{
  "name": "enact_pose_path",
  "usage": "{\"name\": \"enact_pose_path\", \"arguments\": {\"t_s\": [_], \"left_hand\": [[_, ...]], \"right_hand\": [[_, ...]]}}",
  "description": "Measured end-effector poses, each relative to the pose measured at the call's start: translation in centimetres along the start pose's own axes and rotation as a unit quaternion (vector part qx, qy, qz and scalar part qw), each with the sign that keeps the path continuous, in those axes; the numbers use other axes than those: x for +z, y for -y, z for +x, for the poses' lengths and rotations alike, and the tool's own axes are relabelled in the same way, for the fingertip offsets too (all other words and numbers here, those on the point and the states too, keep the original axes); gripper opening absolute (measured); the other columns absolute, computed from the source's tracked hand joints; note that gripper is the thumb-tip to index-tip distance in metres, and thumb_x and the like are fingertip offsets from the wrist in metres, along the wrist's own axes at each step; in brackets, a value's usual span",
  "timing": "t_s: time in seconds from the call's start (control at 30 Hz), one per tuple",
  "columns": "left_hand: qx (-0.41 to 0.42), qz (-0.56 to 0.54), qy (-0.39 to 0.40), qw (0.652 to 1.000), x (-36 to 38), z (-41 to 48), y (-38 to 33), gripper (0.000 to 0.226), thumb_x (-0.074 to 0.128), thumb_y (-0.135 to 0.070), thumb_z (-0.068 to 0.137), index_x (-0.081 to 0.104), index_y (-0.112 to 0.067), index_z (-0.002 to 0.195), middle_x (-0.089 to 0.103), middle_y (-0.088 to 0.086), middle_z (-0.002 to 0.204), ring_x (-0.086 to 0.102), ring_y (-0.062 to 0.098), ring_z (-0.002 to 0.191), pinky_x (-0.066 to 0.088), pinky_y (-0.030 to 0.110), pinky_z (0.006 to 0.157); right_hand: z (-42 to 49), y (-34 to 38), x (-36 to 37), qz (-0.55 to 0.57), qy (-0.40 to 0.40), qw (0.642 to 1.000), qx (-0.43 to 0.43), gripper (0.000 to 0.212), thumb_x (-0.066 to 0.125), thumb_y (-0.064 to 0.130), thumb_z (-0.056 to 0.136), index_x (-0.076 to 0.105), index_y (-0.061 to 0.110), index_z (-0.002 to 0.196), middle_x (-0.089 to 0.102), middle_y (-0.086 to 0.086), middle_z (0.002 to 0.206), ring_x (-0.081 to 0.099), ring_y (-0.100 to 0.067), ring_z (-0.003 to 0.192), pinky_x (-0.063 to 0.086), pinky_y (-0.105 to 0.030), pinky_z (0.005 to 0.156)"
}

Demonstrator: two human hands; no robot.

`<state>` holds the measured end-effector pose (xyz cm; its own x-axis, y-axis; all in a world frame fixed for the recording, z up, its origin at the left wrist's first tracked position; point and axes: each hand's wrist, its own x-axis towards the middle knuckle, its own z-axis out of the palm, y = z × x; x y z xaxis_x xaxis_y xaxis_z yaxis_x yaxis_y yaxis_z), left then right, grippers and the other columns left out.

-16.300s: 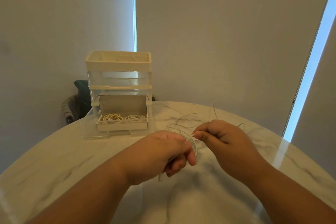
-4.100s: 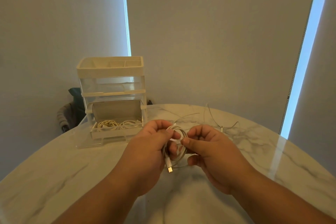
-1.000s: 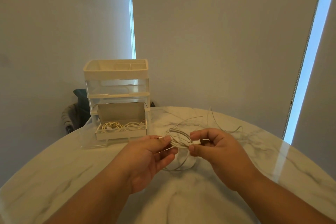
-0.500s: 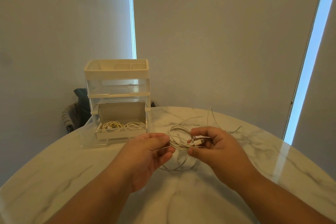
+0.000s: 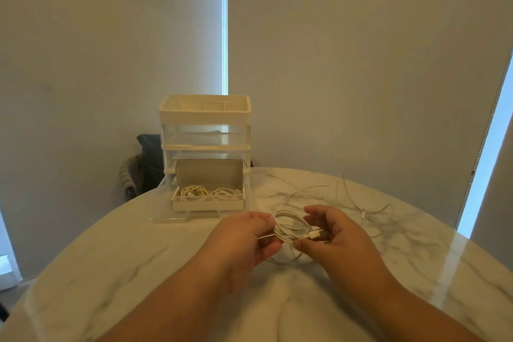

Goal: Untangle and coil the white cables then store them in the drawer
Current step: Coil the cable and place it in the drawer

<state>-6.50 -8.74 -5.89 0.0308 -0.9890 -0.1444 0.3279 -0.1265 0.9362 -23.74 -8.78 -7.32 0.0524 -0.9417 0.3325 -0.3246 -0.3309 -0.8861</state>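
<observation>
White marble table, and the person has both hands over the middle of it. Between them is a coiled white cable, a few loops bunched together and held up off the tabletop. On one side the left hand pinches the coil between thumb and fingertips, with the other fingers curled under. On the other side the right hand is curled round it, thumb underneath, and the cable's little plug pokes out right by its fingers. One slack loop droops below the coil toward the table; can't tell if it actually touches.

Behind the left hand sits a cream and clear desk organizer with its bottom drawer pulled out. Two wound cables lie side by side in there. Off to the right of the hands, a loose cable sprawls uncoiled over the marble, with its end lying flat near the far edge. Behind the table, left of the organizer, a dark chair peeks out.
</observation>
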Motion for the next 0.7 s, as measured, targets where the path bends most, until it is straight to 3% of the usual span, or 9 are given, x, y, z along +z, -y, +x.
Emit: {"name": "enact_pose_path", "arguments": {"t_s": [0.1,0.23,0.33,0.5,0.6,0.7], "left_hand": [[0.007,0.021,-0.018,1.0,-0.4,0.2,-0.3,0.016,0.062,-0.004,0.092,0.064,-0.006,0.108,0.071,0.015,0.089,0.064,0.02,0.068,0.054,0.029,0.059],[0.047,0.076,-0.066,0.994,-1.6,0.7,-1.2,0.011,0.065,-0.009,0.091,0.068,-0.011,0.101,0.067,0.008,0.083,0.059,0.018,0.072,0.05,0.029,0.061],[0.051,0.035,-0.114,0.992,-2.5,1.2,-2.3,0.009,0.061,-0.005,0.093,0.069,-0.006,0.099,0.068,0.012,0.085,0.062,0.02,0.076,0.056,0.031,0.07],[0.027,-0.057,-0.194,0.979,-4.3,3.0,-5.1,0.004,0.059,-0.001,0.093,0.064,0.0,0.092,0.069,0.02,0.098,0.066,0.025,0.091,0.056,0.033,0.088],[0.055,0.065,-0.208,0.974,-5.8,4.0,-7.1,0.005,0.062,-0.007,0.091,0.065,-0.003,0.089,0.064,0.012,0.087,0.061,0.021,0.08,0.058,0.034,0.081],[0.12,0.282,-0.191,0.933,-7.0,5.5,-8.7,0.011,0.059,-0.014,0.095,0.067,-0.017,0.102,0.063,0.002,0.096,0.059,0.017,0.086,0.05,0.032,0.075]], "right_hand": [[0.6,0.1,0.9,0.013,0.002,1.0,0.01,0.061,0.085,0.004,0.073,0.058,0.036,0.118,0.07,0.011,0.104,0.069,-0.006,0.083,0.058,-0.026,0.078],[2.0,1.2,2.2,-0.014,0.021,1.0,0.004,0.046,0.085,0.009,0.075,0.062,0.032,0.108,0.069,0.01,0.102,0.069,-0.009,0.086,0.057,-0.023,0.078],[3.8,2.8,3.5,-0.092,0.048,0.994,-0.022,0.035,0.084,0.018,0.077,0.065,0.031,0.102,0.068,0.013,0.093,0.063,-0.002,0.077,0.048,-0.012,0.066],[7.8,5.1,7.0,-0.155,0.11,0.979,-0.069,0.029,0.079,0.02,0.082,0.068,0.027,0.108,0.064,0.011,0.094,0.055,-0.001,0.071,0.037,-0.008,0.053],[10.2,5.6,9.0,-0.182,0.131,0.972,-0.073,0.029,0.076,0.022,0.085,0.067,0.027,0.113,0.064,0.007,0.099,0.051,-0.001,0.075,0.035,-0.014,0.057],[12.4,5.5,10.6,-0.184,0.139,0.971,-0.066,0.028,0.076,0.022,0.086,0.065,0.026,0.112,0.065,0.002,0.109,0.055,-0.008,0.083,0.037,-0.016,0.06]]}}
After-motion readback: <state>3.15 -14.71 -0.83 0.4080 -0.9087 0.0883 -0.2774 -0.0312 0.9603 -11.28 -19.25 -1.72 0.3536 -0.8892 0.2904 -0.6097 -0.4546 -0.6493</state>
